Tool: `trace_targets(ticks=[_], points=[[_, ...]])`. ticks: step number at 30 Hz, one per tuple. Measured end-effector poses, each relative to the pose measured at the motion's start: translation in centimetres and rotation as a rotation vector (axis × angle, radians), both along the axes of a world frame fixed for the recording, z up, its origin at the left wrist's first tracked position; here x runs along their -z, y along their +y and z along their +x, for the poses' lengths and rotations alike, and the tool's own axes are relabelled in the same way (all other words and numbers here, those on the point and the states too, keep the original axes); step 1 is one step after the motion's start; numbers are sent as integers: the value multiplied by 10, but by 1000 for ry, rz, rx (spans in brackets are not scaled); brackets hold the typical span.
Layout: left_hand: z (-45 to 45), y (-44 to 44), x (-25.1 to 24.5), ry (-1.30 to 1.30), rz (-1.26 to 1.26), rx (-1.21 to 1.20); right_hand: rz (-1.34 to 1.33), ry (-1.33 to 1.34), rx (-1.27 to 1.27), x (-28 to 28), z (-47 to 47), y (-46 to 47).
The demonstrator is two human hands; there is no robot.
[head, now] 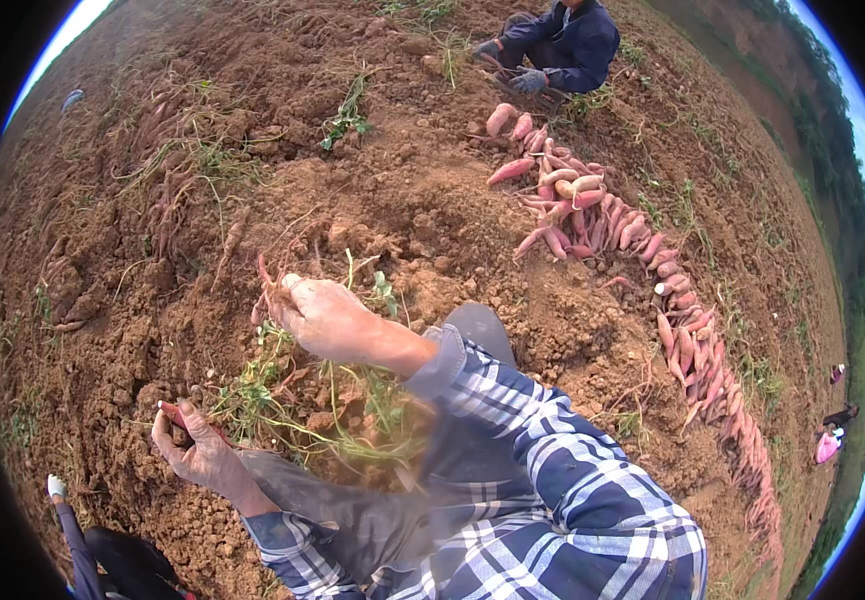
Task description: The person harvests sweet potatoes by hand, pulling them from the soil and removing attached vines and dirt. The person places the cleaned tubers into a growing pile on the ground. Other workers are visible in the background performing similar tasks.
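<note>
My left hand (203, 454) is at the lower left, its thumb and fingers around a small red sweet potato (171, 411) with a pale cut end. Higher up, my right hand (320, 311) grips the root crown of a sweet potato plant (271, 289); thin reddish roots stick out past the fingers. Green vines (260, 390) with leaves lie between my two hands and trail across towards my lap. Loose brown soil surrounds them.
A long row of dug sweet potatoes (691, 337) curves down the right side. At its top a person (560, 45) in gloves squats. Another person's gloved hand (56, 486) shows at lower left. Uprooted plants (177, 187) lie upper left. People are far off at right.
</note>
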State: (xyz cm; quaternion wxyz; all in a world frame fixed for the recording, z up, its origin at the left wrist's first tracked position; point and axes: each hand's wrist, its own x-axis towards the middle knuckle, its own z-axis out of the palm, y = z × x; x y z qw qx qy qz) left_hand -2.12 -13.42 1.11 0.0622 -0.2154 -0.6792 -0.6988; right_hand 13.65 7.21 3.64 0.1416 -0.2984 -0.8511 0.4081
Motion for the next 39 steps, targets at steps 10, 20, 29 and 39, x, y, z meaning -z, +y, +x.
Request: trace_targets(ticks=[10, 20, 29, 39], points=[[7, 6, -10, -440, 124, 230, 274, -195, -409, 7, 23, -45], [34, 41, -17, -540, 197, 377, 57, 489, -195, -41, 38, -34], [48, 56, 4, 181, -384, 215, -745, 97, -200, -21, 20, -41], [29, 50, 9, -362, -122, 747, 68, 476, -93, -4, 10, -26]])
